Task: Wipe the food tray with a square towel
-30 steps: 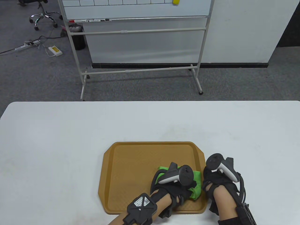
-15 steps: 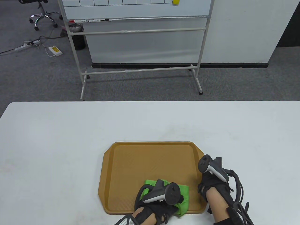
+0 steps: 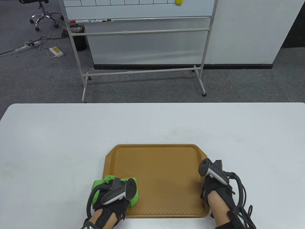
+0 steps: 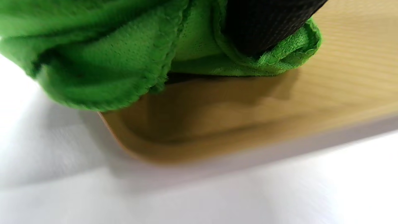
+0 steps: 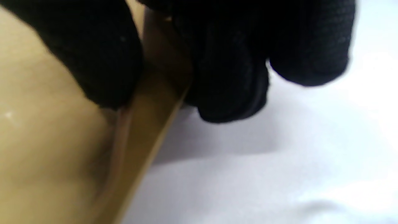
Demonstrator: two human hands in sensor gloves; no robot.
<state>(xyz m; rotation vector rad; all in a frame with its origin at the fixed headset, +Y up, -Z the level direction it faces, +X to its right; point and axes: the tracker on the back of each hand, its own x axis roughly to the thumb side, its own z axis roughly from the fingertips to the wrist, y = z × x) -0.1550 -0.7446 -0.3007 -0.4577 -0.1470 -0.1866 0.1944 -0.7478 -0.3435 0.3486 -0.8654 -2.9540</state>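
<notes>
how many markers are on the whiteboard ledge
3 that can be made out, all on the whiteboard ledge's left part: a red-capped marker, a middle marker and a black-capped marker. They are small and distant, so more may be missed.

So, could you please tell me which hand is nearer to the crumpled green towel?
Left. The left hand presses the green towel at the brown plastic tray's near-left corner; the right hand pinches its right rim.

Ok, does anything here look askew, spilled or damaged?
Nothing spilled or damaged. The only oddity: the green towel, under the left hand, hangs past the tray's near-left corner onto the table. The right hand grips the tray's right rim.
</notes>
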